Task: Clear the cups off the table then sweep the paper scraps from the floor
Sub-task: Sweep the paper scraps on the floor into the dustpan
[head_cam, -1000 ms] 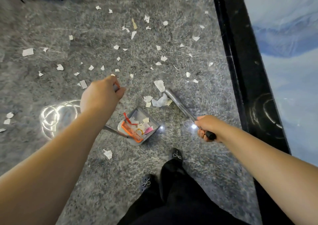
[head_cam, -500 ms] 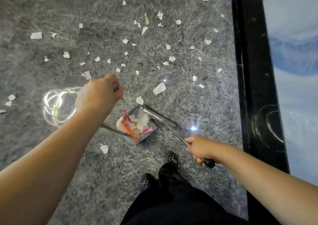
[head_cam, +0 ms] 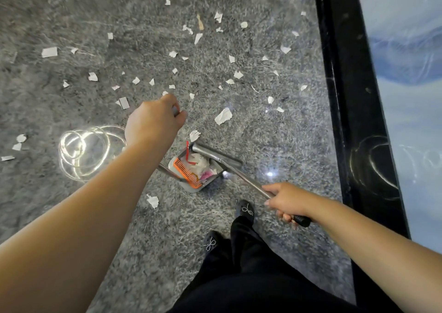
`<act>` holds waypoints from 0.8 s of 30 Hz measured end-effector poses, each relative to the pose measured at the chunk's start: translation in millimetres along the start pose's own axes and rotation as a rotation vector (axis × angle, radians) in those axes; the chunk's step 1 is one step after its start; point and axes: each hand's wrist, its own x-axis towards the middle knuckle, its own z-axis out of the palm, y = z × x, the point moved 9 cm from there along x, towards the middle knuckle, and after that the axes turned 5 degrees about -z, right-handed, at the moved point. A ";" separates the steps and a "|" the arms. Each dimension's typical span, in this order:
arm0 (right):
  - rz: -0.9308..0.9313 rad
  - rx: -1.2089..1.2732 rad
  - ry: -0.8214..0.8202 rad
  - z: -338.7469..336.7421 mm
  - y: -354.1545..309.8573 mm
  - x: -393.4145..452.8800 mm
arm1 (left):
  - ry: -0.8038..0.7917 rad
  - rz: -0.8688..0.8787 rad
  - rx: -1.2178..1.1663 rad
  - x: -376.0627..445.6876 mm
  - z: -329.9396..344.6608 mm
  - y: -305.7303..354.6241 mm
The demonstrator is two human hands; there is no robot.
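Observation:
Several white paper scraps (head_cam: pixel 223 116) lie scattered over the grey speckled floor (head_cam: pixel 275 131), mostly ahead of me. My left hand (head_cam: pixel 153 121) grips the top of the dustpan's upright handle. The grey dustpan (head_cam: pixel 195 188) stands on the floor below it, holding an orange comb piece and crumpled paper. My right hand (head_cam: pixel 288 201) grips the metal broom handle (head_cam: pixel 246 177) near its black end. The grey broom head (head_cam: pixel 215 153) lies across the dustpan's mouth. One scrap (head_cam: pixel 153 200) lies behind the dustpan, another (head_cam: pixel 195 135) just in front of it.
A black border strip (head_cam: pixel 354 121) runs along the right, with a pale blue surface (head_cam: pixel 411 73) beyond it. My black shoes (head_cam: pixel 245 211) and dark trousers stand just behind the dustpan. A bright ring of reflected light (head_cam: pixel 83 152) shines on the floor at left.
My right hand pulled the broom back toward me, sweeping a clump of scraps into the dustpan. The broom head now rests at the pan's mouth. My left hand kept holding the handle.

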 end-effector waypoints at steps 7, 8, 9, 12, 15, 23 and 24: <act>-0.039 0.077 0.136 -18.9 3.8 -4.7 | 0.009 -0.023 -0.033 -7.0 -6.7 -18.6; -0.040 0.075 0.146 -22.7 2.3 -2.8 | 0.015 -0.037 -0.041 -8.5 -8.9 -25.0; -0.042 0.072 0.155 -27.4 -0.5 -0.4 | 0.020 -0.058 -0.052 -9.8 -11.2 -31.5; -0.051 0.075 0.190 -49.2 -12.3 11.5 | 0.033 -0.162 -0.080 -11.0 -17.4 -51.8; -0.065 0.052 0.211 -78.6 -32.9 31.0 | 0.032 -0.252 -0.085 -7.2 -20.8 -65.8; -0.017 0.032 0.217 -160.8 -69.5 93.3 | 0.008 -0.349 -0.007 29.0 -25.1 -67.6; -0.008 0.020 0.214 -168.4 -72.2 100.3 | -0.002 -0.349 0.010 33.7 -23.3 -67.0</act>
